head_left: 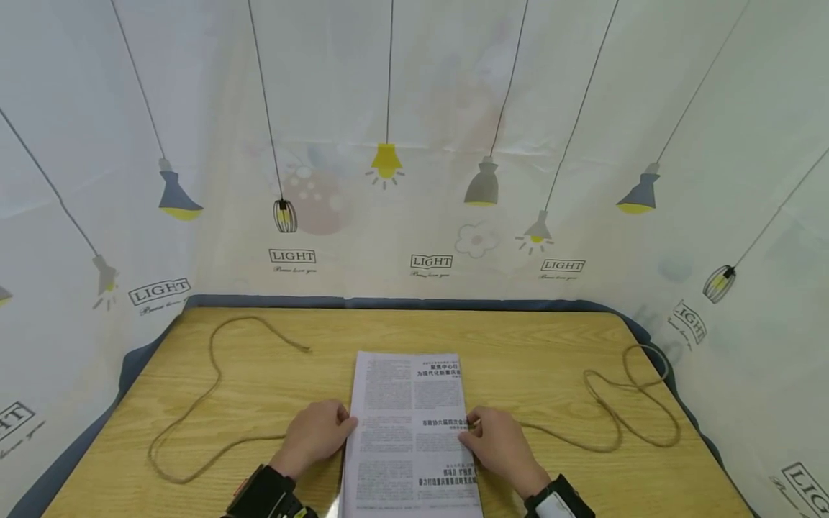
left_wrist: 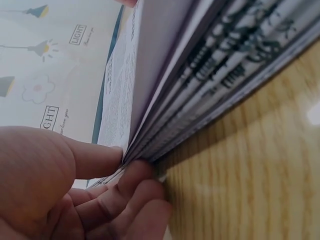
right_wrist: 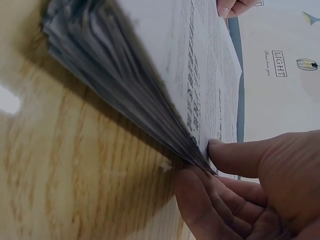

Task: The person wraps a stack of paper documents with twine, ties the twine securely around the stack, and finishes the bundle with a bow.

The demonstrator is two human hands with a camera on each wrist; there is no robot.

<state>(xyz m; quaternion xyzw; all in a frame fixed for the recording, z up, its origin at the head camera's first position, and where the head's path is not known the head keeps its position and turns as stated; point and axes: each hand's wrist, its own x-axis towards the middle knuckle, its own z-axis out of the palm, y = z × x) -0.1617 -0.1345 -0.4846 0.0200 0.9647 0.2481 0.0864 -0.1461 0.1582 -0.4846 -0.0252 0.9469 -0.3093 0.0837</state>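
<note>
A stack of folded newspapers [head_left: 408,432] lies lengthwise at the front middle of the table. My left hand [head_left: 319,435] pinches its left edge, thumb on top and fingers beneath, as the left wrist view shows. On the opposite edge my right hand [head_left: 505,446] pinches the sheets the same way. The layered pages [right_wrist: 135,100] fan apart toward the near end and press together at the fingers. A thin tan rope [head_left: 216,374] curves over the table's left side, one stretch running to the left hand. More rope [head_left: 615,424] loops at the right, leading toward the right hand.
The wood-grain table [head_left: 518,338] has a dark blue edge [head_left: 388,303] at its back. Behind it and at both sides hangs a pale cloth [head_left: 363,237] printed with lamps. Black bands [head_left: 265,493] sit on both wrists.
</note>
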